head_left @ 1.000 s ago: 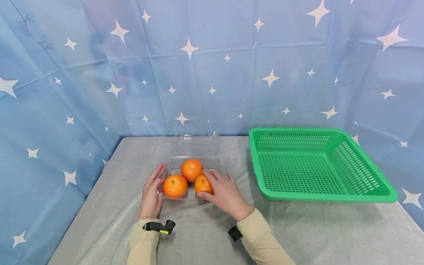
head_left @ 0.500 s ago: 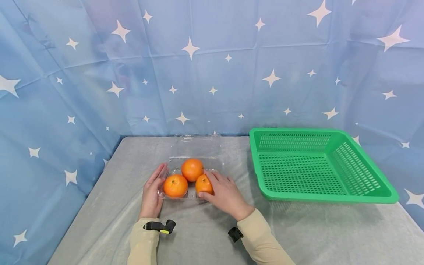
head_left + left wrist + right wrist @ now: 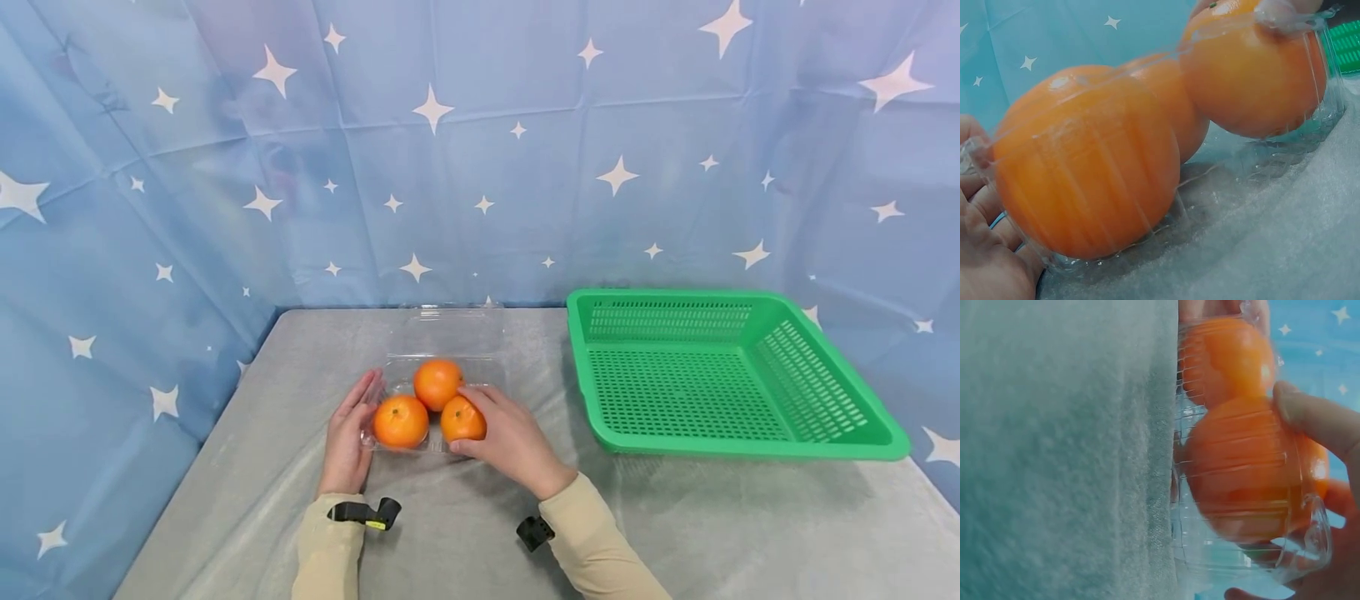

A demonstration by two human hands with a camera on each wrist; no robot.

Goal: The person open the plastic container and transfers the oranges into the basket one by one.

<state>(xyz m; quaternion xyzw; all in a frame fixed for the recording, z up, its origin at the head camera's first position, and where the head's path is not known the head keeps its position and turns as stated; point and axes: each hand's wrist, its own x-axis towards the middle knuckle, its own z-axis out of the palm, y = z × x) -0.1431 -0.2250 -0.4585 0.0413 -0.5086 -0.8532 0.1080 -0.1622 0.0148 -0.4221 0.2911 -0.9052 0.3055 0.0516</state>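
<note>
Three oranges lie in a clear plastic clamshell box (image 3: 431, 447), its lid (image 3: 450, 333) folded back behind it. My right hand (image 3: 517, 437) grips the right orange (image 3: 462, 419) from its right side, thumb in front and fingers over the back. In the right wrist view the thumb (image 3: 1313, 419) presses on that orange above the box's ribbed wall. My left hand (image 3: 348, 437) rests along the box's left wall with its fingers extended, beside the left orange (image 3: 401, 422). The back orange (image 3: 438, 385) sits between the other two, untouched by either hand.
A green perforated basket (image 3: 750, 447) stands at the right of the grey cloth-covered table (image 3: 450, 533). Behind and to the left hangs a blue curtain (image 3: 480, 150) with white stars. Black wrist cameras sit on both sleeves.
The right orange has shifted slightly left relative to the box, in my right hand, and shows more of its surface. My left hand keeps its place at the box.
</note>
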